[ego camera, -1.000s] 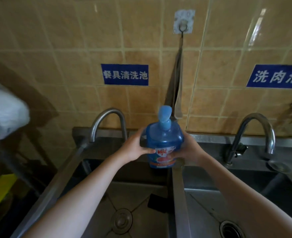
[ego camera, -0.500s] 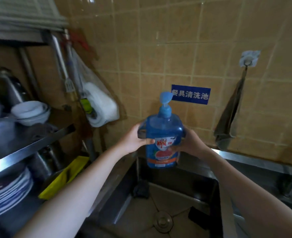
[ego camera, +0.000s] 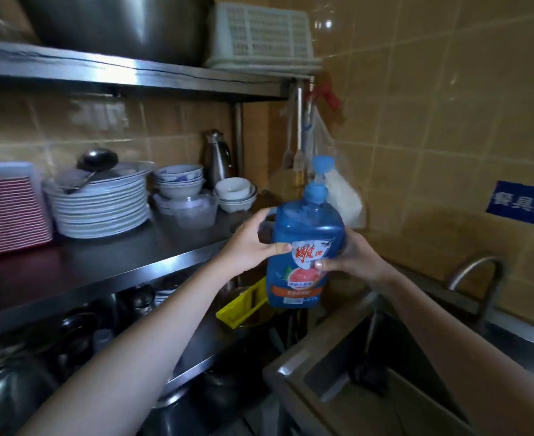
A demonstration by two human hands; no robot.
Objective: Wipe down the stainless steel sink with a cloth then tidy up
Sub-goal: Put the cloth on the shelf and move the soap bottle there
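Observation:
A blue pump bottle of dish soap with a red and white label hangs upright in the air between the steel shelf and the sink. My left hand grips its left side and handle. My right hand grips its right side, thumb on the label. The stainless steel sink lies at the lower right, below the bottle, with a dark object in its basin. No cloth is plainly in view.
A steel rack fills the left: its middle shelf carries stacked white plates, bowls, a clear tub and a steel jug. A yellow tray and pots sit lower. A curved tap stands at right; utensils and a bag hang on the tiled wall.
Both hands have carried the bottle left, away from above the sink and toward the shelf rack. The view has swung left, so the rack now fills the left side.

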